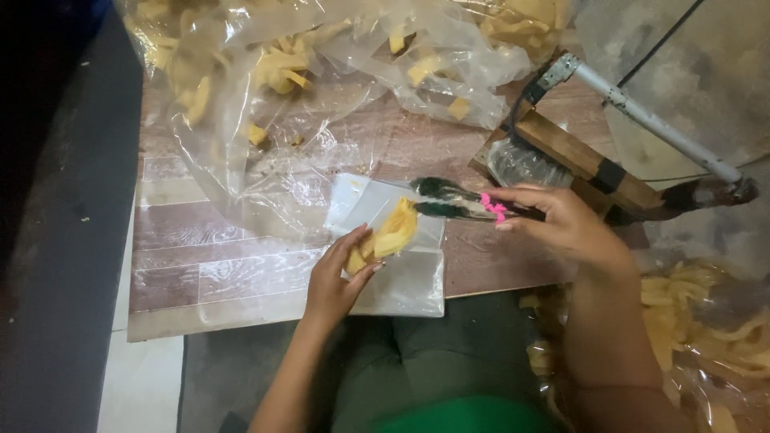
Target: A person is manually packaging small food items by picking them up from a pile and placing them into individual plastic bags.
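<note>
While a dark grey strip of floor (72, 240) runs down the left edge, a wood-patterned board (200, 273) covered in clear film lies beside it, and a big crumpled sheet of clear plastic (241, 152) spreads over its upper part with pale yellow chips (277, 72) scattered inside.

Just right of the board's middle, the left hand (337, 277) is closed round a small clear plastic pouch (401, 277) and the yellow chips (385, 236) bunched at its mouth; thumb and fingers pinch the pouch, which lies flat on the board's near edge above the person's lap.

Next to it, slightly higher, the right hand (561, 224) is clamped on a pair of dark metal tongs with a pink band (465, 204), whose tips point left and sit right above the chips in the pouch. Whether the tips grip a chip cannot be told.

Behind the right hand stands a wooden block device (577, 156) with a long grey metal lever arm (658, 124) slanting down to the right.

At the far right, by the person's knee, lies another clear bag of yellow chips (698, 321).
</note>
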